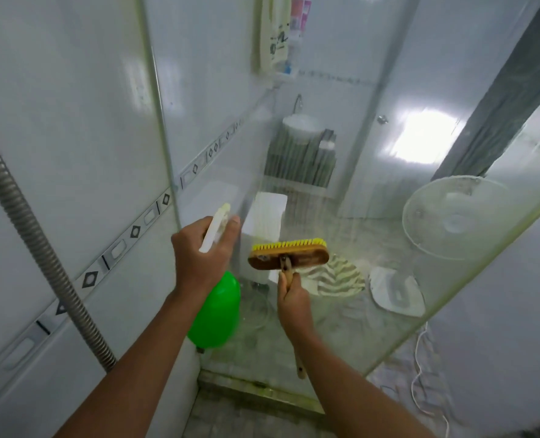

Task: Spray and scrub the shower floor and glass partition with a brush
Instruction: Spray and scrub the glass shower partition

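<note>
My left hand (204, 252) grips a spray bottle with a white trigger head (215, 227) and a green body (215, 311), nozzle facing the glass partition (341, 295). My right hand (292, 297) holds the wooden handle of a scrub brush (289, 255). The brush's yellow bristles press against the glass, which is wet and streaked. The handle's lower end pokes out below my wrist. A strip of shower floor (246, 418) shows at the bottom, under my arms.
A corrugated metal hose (38, 245) runs down the tiled wall on the left. Through the glass I see a toilet (264, 222), a sink (302, 124), a white standing fan (445, 216), a striped mat (338, 276) and a white cord (420, 374).
</note>
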`<state>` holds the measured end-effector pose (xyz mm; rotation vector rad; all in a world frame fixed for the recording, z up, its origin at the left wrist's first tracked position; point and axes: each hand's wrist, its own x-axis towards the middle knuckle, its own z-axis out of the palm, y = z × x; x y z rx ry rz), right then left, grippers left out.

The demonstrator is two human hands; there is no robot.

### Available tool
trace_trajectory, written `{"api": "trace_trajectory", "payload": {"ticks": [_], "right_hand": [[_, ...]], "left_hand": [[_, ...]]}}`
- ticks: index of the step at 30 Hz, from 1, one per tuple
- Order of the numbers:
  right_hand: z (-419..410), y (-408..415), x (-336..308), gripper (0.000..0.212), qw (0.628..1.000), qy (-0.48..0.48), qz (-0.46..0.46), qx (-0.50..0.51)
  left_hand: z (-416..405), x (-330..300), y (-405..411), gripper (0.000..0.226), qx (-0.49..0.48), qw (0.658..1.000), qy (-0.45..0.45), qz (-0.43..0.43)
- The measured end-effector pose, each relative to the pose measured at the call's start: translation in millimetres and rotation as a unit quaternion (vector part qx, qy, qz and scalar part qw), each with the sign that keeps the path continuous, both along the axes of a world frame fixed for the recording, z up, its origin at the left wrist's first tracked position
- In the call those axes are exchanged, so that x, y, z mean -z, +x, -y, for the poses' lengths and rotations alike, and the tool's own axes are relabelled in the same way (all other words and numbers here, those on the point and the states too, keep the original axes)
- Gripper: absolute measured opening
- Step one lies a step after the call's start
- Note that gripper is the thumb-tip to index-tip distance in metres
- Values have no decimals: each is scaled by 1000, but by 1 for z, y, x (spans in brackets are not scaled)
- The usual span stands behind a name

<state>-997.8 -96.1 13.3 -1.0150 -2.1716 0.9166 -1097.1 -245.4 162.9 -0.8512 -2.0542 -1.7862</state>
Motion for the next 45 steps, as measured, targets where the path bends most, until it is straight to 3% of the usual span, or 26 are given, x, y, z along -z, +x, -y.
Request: {"api": "trace_trajectory", "payload": {"ticks": [5,10,12,15,21,25,29,35,38,41,45], "right_hand": [[16,-33,-90,31,995,20,-98,-27],[7,-67,-222,35,967,118,-222,-26],[-3,-70,-238,36,959,131,-249,-33],[-5,-67,-201,31,961,141,-233,-47],[0,-33,-18,28,995,37,19,-86],[9,10,51,31,994,-40,83,-67],[2,-4,20,35,997,-5,37,-64],[0,-54,-115,29,983,95,-152,-49],[-12,-59,-158,30,970,131,-198,-53],[-22,-49,-145,30,972,127,-191,-57],[-24,-12,-60,31,993,53,-104,-33]], "left_hand": [[5,0,-5,39,-16,1000,-6,18],[7,-2,-7,40,-16,999,-6,44],[6,-2,-6,39,-12,999,-8,47],[5,-1,-7,39,-10,999,-1,48],[6,5,-8,52,-11,999,-9,48],[10,7,-6,50,-4,999,-14,53],[10,10,-8,44,-11,998,-22,51],[-2,5,1,36,0,999,-19,48],[-7,3,1,38,2,998,-21,54],[-15,1,7,36,4,998,-21,57],[-20,3,12,37,21,998,-22,58]]}}
